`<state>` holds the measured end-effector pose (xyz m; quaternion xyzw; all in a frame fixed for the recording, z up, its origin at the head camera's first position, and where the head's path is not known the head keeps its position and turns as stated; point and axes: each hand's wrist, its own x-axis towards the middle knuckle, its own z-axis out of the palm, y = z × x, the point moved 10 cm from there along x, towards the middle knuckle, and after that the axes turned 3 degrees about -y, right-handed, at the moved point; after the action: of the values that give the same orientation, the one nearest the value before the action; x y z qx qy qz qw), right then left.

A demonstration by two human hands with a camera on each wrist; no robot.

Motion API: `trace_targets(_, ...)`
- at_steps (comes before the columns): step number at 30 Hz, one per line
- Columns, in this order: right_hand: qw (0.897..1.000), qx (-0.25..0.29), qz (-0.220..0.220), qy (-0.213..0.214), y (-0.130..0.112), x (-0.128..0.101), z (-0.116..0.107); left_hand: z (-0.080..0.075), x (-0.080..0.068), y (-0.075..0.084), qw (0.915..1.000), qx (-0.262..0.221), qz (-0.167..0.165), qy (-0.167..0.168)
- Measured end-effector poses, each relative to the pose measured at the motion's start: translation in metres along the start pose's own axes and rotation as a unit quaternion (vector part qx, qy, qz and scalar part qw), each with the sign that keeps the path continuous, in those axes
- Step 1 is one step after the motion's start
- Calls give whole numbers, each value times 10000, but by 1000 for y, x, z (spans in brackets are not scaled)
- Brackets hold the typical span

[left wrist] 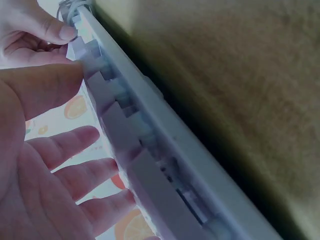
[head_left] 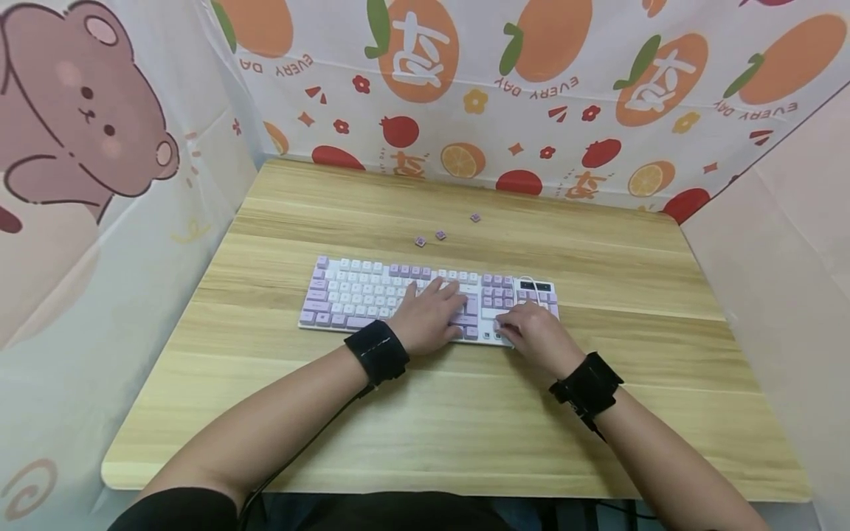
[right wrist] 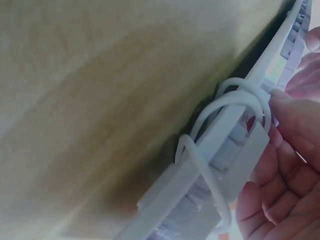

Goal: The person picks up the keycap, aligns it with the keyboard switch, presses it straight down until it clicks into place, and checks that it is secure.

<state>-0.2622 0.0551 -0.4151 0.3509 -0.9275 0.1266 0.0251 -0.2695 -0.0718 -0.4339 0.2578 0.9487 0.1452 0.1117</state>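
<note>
A white and purple keyboard (head_left: pixel 358 295) lies lengthwise on the table. My left hand (head_left: pixel 426 317) rests on its right-middle keys, fingers spread. In the left wrist view, that hand's thumb (left wrist: pixel 50 87) touches the front row of caps. My right hand (head_left: pixel 536 335) is at the arrow keys, thumb and forefinger pinching a purple keycap (left wrist: pixel 76 49). Close to those fingers, small bare switch spots (head_left: pixel 488 335) show on the board. Thin white cable loops (right wrist: pixel 235 102) hang over the keyboard's edge by the right hand. The number pad is partly hidden under that hand.
Three loose purple keycaps, a left one (head_left: pixel 420 241), a middle one (head_left: pixel 441 235) and a far one (head_left: pixel 474 217), lie behind the keyboard. A fruit-print cloth (head_left: pixel 478 133) hangs along the wooden table's (head_left: pixel 265 413) back edge. Black bands circle both wrists.
</note>
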Motion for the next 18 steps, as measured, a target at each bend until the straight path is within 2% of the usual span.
trace_targets(6,9956,-666,-654,110,-13,0,-2,2,-1,-1,10000,-5,10,-39)
trace_targets(9,9963,-514,-683,81,-9,1,-2,4,-1,-2,10000,22,7,-52)
trace_targets(11,9993,68,-361,-90,2,5,0,5,-1,-2,10000,47,2,-63)
trace_targets(13,9954,867,112,-399,17,11,4,5,-1,-2,9999,112,12,-67)
trace_targets(15,9813,1591,732,-797,33,17,9,6,-1,-2,9997,217,19,-77)
trace_targets(18,9553,2146,1423,-1453,48,25,17,8,-1,-2,9994,328,18,-62)
